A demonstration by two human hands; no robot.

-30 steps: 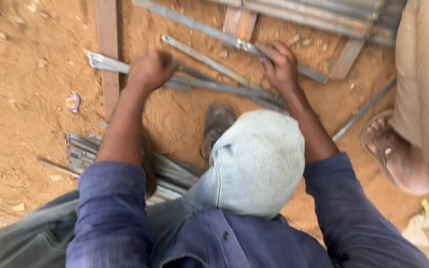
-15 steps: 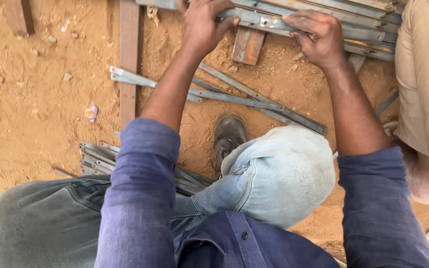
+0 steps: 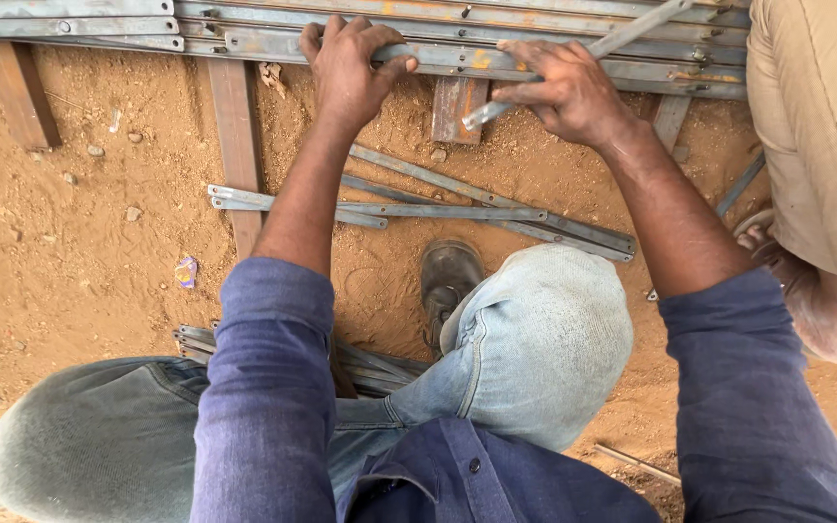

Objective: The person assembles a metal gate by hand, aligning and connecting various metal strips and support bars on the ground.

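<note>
Steel angle bars (image 3: 244, 44) stacked on wooden sleepers (image 3: 234, 126) over sandy ground, left hand (image 3: 346, 68) clenched over stack's near bar, right hand (image 3: 564, 92) gripping a slanted flat strip (image 3: 622, 34) resting across stack, loose strips (image 3: 380, 208) near boot (image 3: 448, 281).

Grey metal strip (image 3: 573, 53): long, narrow, flat, dull and scuffed; was held slanted, its lower end just beside a short wooden block, its upper end raised toward the top edge. Stack of grey metal bars (image 3: 244, 39): long, rust-flecked, was laid level across wooden battens on sandy ground.
</note>
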